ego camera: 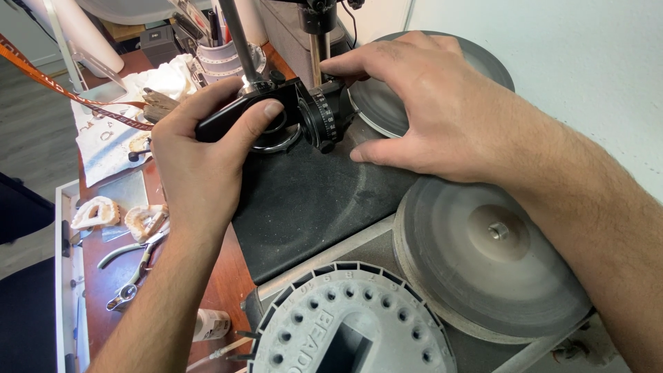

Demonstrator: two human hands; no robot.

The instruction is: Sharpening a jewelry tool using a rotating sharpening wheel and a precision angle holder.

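A person's two bare hands work at a small black instrument on a cluttered workbench, seen from above. The left hand (207, 148) grips a black arm (238, 114) of the instrument, thumb pressed on its near face and fingers curled over the far edge. The arm's long axis runs left to right, slightly rising toward the right. At its right end sits a round black dial (330, 119) with white graduation marks, just right of the left thumb. The right hand (428, 103) arches over the dial from the right, fingertips closed on a part at the dial's far side and the thumb resting on the black mat (304, 207) near it; what exactly the fingertips pinch is hidden. Both hands touch the instrument, the right one nearer the dial. One metal post (238, 38) rises behind the arm.

Three grey grinding discs lie to the right: one far disc (483, 59) partly under the right hand, one large near disc (483, 255) with a centre bolt, and one pale ring-shaped holder with many holes (331, 324) at the near edge. To the left, on the reddish wooden bench, lie two plaster dental casts (97, 211), one pair of pliers (135, 266) and a white cloth (110, 124).
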